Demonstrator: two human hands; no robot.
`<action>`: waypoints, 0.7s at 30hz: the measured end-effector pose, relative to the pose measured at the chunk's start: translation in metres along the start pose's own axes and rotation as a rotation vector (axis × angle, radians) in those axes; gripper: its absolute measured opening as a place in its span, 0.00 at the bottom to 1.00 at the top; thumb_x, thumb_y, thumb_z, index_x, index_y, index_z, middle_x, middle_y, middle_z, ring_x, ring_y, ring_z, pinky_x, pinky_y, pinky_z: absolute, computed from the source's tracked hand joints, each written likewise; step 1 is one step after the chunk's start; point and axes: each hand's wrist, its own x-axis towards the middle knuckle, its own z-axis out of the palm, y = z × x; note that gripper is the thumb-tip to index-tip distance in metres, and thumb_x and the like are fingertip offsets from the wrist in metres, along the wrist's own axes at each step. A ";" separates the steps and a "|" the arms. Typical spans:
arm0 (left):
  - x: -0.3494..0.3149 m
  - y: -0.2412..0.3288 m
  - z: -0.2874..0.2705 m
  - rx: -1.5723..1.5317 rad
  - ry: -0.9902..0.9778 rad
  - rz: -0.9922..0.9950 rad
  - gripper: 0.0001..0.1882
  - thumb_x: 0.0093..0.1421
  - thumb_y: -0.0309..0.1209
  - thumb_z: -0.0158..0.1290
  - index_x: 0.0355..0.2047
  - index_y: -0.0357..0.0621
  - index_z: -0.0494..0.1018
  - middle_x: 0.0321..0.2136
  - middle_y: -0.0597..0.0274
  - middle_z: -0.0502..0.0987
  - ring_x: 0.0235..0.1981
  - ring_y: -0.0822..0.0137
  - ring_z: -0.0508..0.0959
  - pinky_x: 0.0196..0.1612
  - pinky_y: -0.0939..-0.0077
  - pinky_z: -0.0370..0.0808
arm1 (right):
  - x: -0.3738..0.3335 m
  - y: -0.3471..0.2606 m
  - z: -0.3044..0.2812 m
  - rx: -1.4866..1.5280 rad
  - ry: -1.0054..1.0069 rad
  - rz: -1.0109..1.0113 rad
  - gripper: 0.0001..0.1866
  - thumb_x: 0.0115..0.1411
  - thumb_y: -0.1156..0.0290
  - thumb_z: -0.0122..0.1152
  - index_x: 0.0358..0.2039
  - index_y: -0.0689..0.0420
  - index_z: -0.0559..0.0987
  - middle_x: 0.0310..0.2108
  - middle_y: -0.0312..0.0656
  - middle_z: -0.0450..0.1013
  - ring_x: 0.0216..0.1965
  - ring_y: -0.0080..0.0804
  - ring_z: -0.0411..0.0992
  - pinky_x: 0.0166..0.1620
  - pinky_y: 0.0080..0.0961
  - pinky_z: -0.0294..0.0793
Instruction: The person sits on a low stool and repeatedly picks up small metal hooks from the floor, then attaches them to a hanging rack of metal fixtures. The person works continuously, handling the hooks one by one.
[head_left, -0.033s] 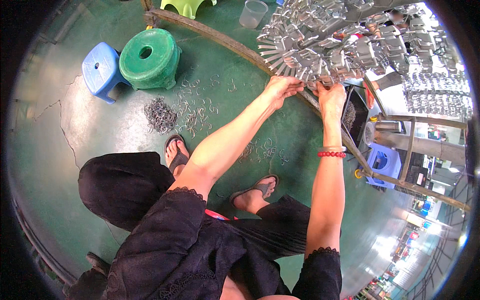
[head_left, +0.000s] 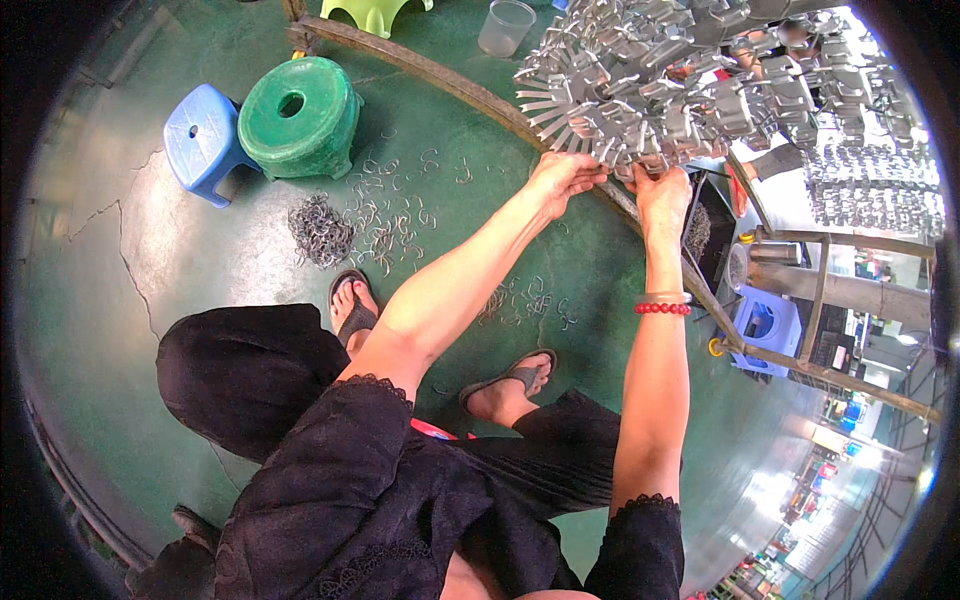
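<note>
The hanging mass of silver-grey bent metal pieces [head_left: 690, 125] is just ahead of both hands, and its long axis goes from the person's front toward the right. The right hand [head_left: 660, 195] is the nearer one: its fingers are bent at the lower edge, but whether they pinch a piece I cannot tell. The left hand [head_left: 568, 180] has its fingers stretched close together, tips beside this edge; its grip is also unclear to me. A brown wooden bar [head_left: 440, 75] passes behind. Farther left, dark curled metal rings [head_left: 320, 230] lie on the green floor [head_left: 260, 235].
</note>
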 end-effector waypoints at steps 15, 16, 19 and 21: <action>-0.003 -0.001 -0.004 -0.050 -0.038 -0.025 0.13 0.54 0.27 0.50 0.39 0.33 0.72 0.37 0.55 0.77 0.36 0.65 0.78 0.38 0.76 0.73 | -0.008 -0.005 0.006 0.025 -0.005 -0.085 0.12 0.51 0.71 0.59 0.25 0.70 0.77 0.21 0.50 0.75 0.24 0.32 0.77 0.26 0.26 0.74; -0.003 -0.002 -0.004 -0.033 -0.030 -0.027 0.13 0.54 0.27 0.51 0.39 0.33 0.72 0.37 0.55 0.77 0.36 0.65 0.78 0.39 0.76 0.72 | -0.009 -0.002 0.007 0.021 0.009 -0.094 0.13 0.51 0.70 0.60 0.24 0.70 0.77 0.20 0.51 0.75 0.24 0.33 0.77 0.26 0.26 0.73; -0.008 0.002 -0.003 0.006 -0.002 -0.030 0.13 0.54 0.28 0.52 0.40 0.34 0.72 0.37 0.57 0.77 0.37 0.66 0.77 0.39 0.76 0.72 | -0.017 -0.019 -0.002 0.055 -0.026 -0.016 0.13 0.52 0.69 0.60 0.24 0.70 0.77 0.20 0.52 0.75 0.23 0.34 0.77 0.26 0.27 0.73; -0.011 0.004 0.000 0.012 0.004 -0.032 0.13 0.54 0.28 0.52 0.40 0.35 0.72 0.37 0.58 0.77 0.38 0.66 0.76 0.40 0.74 0.70 | -0.018 -0.017 0.003 0.094 -0.009 0.006 0.13 0.52 0.69 0.59 0.24 0.69 0.77 0.20 0.52 0.75 0.24 0.34 0.77 0.27 0.27 0.73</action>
